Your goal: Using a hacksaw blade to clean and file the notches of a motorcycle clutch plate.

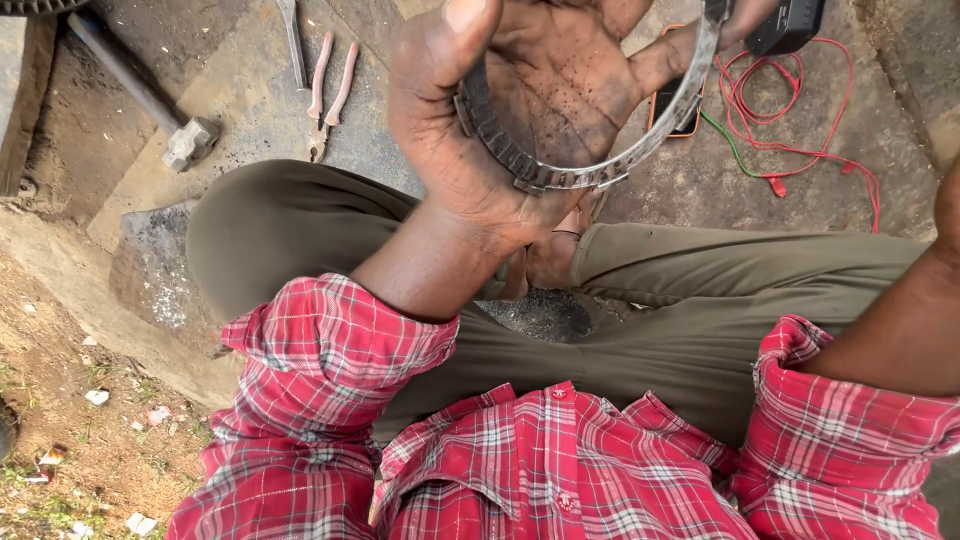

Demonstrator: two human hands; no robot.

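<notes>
Head view, looking down at the lap. Left hand (520, 110) is raised, palm up toward the camera, fingers spread wide, palm smeared with dark grime and grit. A curved metal band clamp (590, 170) with a ribbed, slotted strip runs across that palm: 1 end sits just under the thumb, the strip arcs along the heel of the hand, then rises on the far side past the fingers to the top edge of frame. Hand is not closed on it; the band rests against the open palm and looks hooked between thumb and fingers. Upper end of the band is cut off by the frame, so cannot tell what holds it there.

Right hand is out of frame. Only the right forearm (900, 330) shows at the right edge, coming out of a rolled red plaid sleeve (830, 440), so its grip cannot be told.

Around: olive trousers (700, 300) across the lap; on the concrete ground a hammer (150, 100) at upper left, pink-handled pliers (328, 90) just beside it, a phone with orange edge (668, 105) behind the left hand, and a tangle of red wire (790, 120) with 1 green strand at upper right.
</notes>
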